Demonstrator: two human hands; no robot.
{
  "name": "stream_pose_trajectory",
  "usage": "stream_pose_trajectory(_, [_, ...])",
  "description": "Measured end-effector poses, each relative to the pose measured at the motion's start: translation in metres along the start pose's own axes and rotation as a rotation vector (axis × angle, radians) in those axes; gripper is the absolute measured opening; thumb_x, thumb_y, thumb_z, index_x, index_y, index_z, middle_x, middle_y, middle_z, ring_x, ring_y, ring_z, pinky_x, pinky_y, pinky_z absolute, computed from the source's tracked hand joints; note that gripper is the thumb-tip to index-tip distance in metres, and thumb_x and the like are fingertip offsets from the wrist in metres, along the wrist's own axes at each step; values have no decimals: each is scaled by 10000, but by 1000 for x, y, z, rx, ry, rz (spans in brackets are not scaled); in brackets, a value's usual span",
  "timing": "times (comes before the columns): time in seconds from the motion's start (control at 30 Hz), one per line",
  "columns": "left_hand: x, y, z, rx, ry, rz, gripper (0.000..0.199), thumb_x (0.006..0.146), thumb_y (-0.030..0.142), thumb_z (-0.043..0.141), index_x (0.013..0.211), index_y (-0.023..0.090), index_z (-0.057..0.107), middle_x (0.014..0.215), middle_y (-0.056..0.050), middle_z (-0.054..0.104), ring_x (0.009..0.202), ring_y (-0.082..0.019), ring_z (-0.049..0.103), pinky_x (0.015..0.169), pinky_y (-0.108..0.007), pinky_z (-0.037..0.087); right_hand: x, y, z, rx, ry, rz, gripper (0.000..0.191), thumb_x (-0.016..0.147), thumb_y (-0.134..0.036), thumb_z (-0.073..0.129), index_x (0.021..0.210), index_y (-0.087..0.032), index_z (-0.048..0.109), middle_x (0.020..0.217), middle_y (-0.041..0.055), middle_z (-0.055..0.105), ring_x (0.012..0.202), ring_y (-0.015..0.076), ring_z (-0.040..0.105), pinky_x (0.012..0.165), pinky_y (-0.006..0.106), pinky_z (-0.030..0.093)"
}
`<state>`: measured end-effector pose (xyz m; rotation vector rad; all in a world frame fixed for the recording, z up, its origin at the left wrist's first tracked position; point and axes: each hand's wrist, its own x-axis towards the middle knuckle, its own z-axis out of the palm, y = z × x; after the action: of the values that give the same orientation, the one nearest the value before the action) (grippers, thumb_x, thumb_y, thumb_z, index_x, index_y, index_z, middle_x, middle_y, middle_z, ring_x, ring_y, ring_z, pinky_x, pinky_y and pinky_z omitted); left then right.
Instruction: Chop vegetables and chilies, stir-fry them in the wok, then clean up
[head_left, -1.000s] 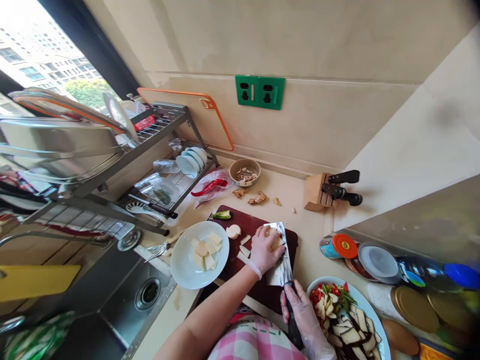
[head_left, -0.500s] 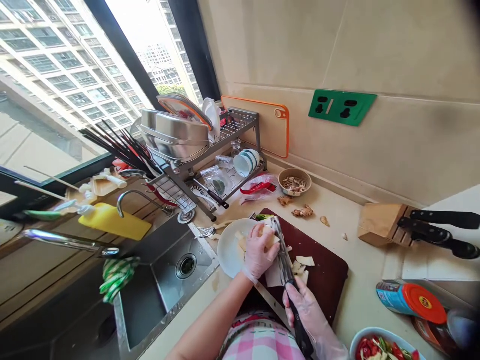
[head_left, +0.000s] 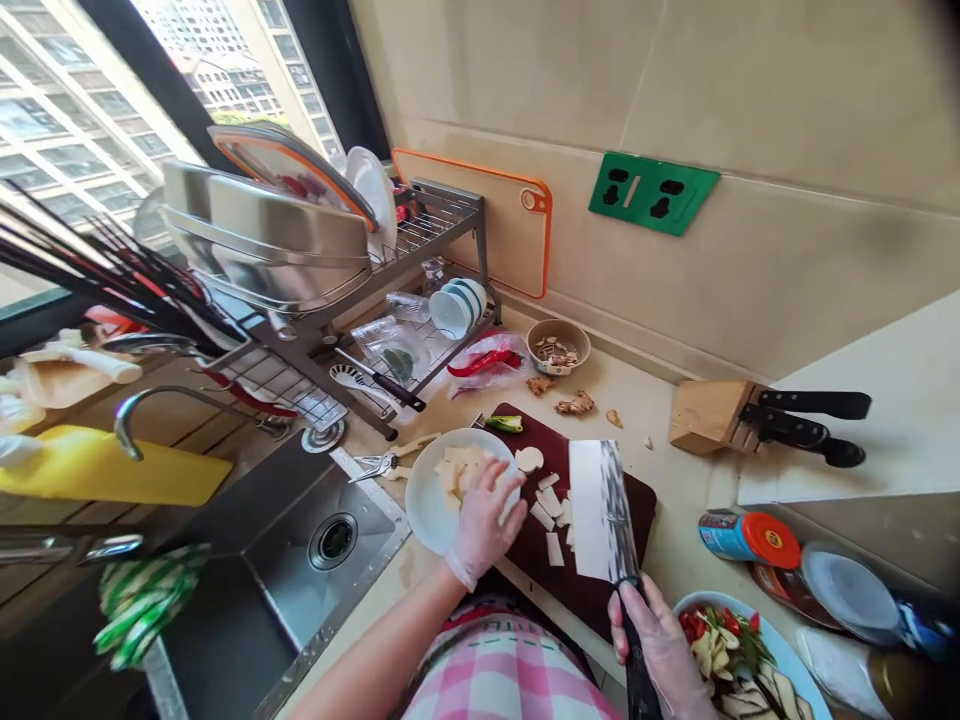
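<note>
My left hand, in a clear glove, is over the right side of a white plate, its fingers spread beside pale slices. My gloved right hand is wrapped round the black handle of a cleaver, whose broad blade is raised over the right part of the dark red cutting board. Several pale pieces lie on the board left of the blade. A round pale piece and a cut green pepper rest near the board's far left edge.
The sink is at the left, below a dish rack. Scissors lie beside the plate. Behind the board are ginger and a bowl. A knife block, jars and a plate of cut vegetables are at the right.
The cleaver has moved right, away from my left hand, and its blade face now shows. My left hand has shifted over the plate with its fingers spread. The view has turned slightly.
</note>
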<state>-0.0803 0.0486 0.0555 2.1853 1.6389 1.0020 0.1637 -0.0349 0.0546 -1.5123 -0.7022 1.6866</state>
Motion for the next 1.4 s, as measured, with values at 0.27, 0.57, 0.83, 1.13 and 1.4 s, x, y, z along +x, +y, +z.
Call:
stream_pose_trajectory(0.27, [-24, 26, 82, 42, -402, 80, 1108, 463, 412, 845, 1410, 202, 309, 1502, -215, 204, 1367, -492, 90, 998, -710, 240, -26, 76, -37, 88, 246, 129, 429, 682, -653, 585, 716, -244, 459, 546, -59, 518, 396, 106, 444, 396, 240, 374])
stream_pose_trajectory(0.57, [1, 19, 105, 188, -355, 200, 933, 592, 741, 602, 1360, 240, 431, 1452, -205, 323, 1330, -465, 239, 998, -677, 234, -5, 83, -21, 141, 102, 75, 418, 704, -640, 571, 749, -244, 446, 568, -77, 495, 377, 79, 408, 357, 209, 329])
stream_pose_trajectory(0.83, [5, 41, 107, 37, -255, 79, 632, 709, 576, 628, 1242, 247, 544, 1400, -141, 378, 1302, -353, 323, 1031, -559, 312, 4, 72, 10, 110, 25, 115, 478, 677, -673, 557, 807, -235, 418, 548, -96, 491, 362, 62, 400, 350, 184, 321])
stream_pose_trajectory(1.13, [13, 71, 97, -138, -117, -5, 468, 752, 440, 624, 1175, 243, 580, 1377, -123, 407, 1313, -325, 315, 1039, -549, 330, -9, 47, 4, 83, -44, 46, 438, 726, -634, 570, 754, -223, 420, 560, -87, 484, 372, 52, 393, 364, 184, 320])
stream_pose_trajectory(1.4, [22, 40, 17, -58, 137, -107, 394, 803, 365, 597, 1180, 257, 564, 1388, -97, 400, 1329, -285, 311, 1074, -516, 303, 4, 3, 58, 3, -329, 20, 443, 735, -636, 562, 808, -233, 396, 595, -100, 483, 359, 40, 377, 328, 172, 319])
